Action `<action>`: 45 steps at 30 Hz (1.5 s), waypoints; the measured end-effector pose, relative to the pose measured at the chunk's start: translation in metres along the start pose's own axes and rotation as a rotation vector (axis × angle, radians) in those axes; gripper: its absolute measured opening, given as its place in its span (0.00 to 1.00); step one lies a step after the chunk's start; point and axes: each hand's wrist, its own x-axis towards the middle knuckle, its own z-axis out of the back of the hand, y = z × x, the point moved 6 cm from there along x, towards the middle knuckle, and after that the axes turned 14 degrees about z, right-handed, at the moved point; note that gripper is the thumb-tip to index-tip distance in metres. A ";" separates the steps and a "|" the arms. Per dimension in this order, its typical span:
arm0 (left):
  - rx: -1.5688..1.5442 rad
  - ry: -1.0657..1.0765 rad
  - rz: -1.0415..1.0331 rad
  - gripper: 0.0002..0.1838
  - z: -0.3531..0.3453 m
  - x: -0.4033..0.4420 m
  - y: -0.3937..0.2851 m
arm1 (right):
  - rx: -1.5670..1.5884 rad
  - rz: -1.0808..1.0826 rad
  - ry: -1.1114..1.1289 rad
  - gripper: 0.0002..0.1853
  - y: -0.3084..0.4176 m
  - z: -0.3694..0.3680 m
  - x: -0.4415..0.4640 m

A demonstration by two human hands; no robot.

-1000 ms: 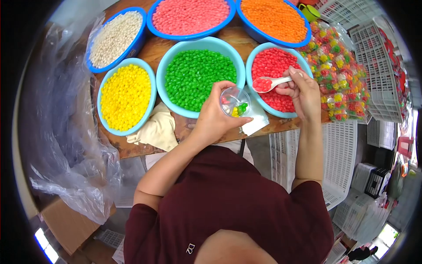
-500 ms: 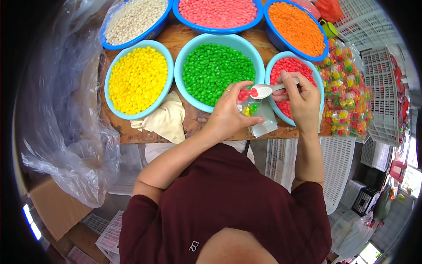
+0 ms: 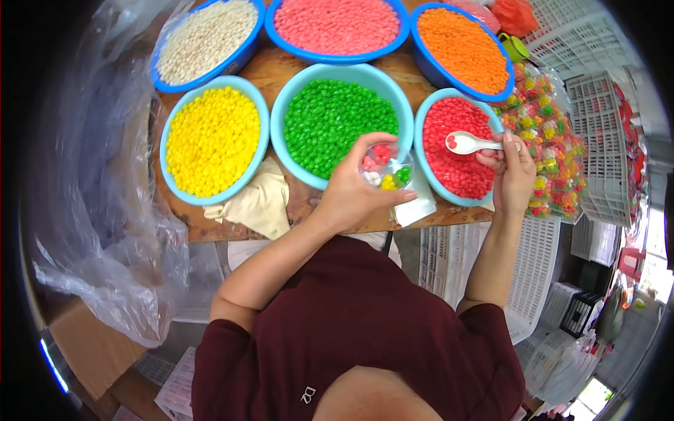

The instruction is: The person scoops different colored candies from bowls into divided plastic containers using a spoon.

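Observation:
My left hand (image 3: 358,186) is wrapped round a clear plastic cup (image 3: 387,167) with red, white, yellow and green candies in it. The cup is near the lower right rim of the bowl of green candies (image 3: 337,126). Between the fingers of my right hand (image 3: 512,168) is the handle of a white spoon (image 3: 470,143), whose bowl is over the red candies (image 3: 456,175) with a little red in it. Clear plastic bags (image 3: 418,205) lie just below the cup at the table's edge.
Bowls of yellow (image 3: 213,142), white (image 3: 207,42), pink (image 3: 337,27) and orange candies (image 3: 463,52) stand around. A beige cloth (image 3: 260,200) lies at the front edge. Filled candy bags (image 3: 547,133) are at the right, plastic sheeting (image 3: 105,210) at the left.
The spoon went from the red bowl to the cup and is now back over the red bowl. More red candies are in the cup. The whole view has shifted.

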 end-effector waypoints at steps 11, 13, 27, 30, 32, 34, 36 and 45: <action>0.039 0.080 0.038 0.42 -0.012 0.012 -0.008 | -0.869 0.487 -0.041 0.11 -0.023 0.033 0.141; 0.029 0.097 0.048 0.43 -0.011 0.015 -0.003 | -0.793 0.131 0.010 0.12 -0.067 0.033 0.172; -0.148 0.174 0.076 0.46 -0.001 0.026 -0.003 | 0.184 -0.455 -0.008 0.14 -0.163 0.000 0.202; -0.061 0.143 0.082 0.46 0.001 0.028 -0.001 | 0.250 -0.476 0.007 0.14 -0.165 -0.008 0.202; -0.021 0.108 0.120 0.46 0.004 0.027 -0.001 | 0.306 -0.483 0.016 0.14 -0.171 -0.011 0.203; -0.029 0.085 0.130 0.44 0.006 0.023 -0.005 | 0.323 -0.492 0.022 0.15 -0.177 -0.011 0.205; -0.055 0.075 0.152 0.42 0.007 0.021 -0.006 | 0.336 -0.489 0.022 0.15 -0.177 -0.013 0.206; -0.080 0.063 0.089 0.40 0.011 0.023 0.001 | 0.165 -0.346 -0.022 0.14 -0.152 -0.026 0.202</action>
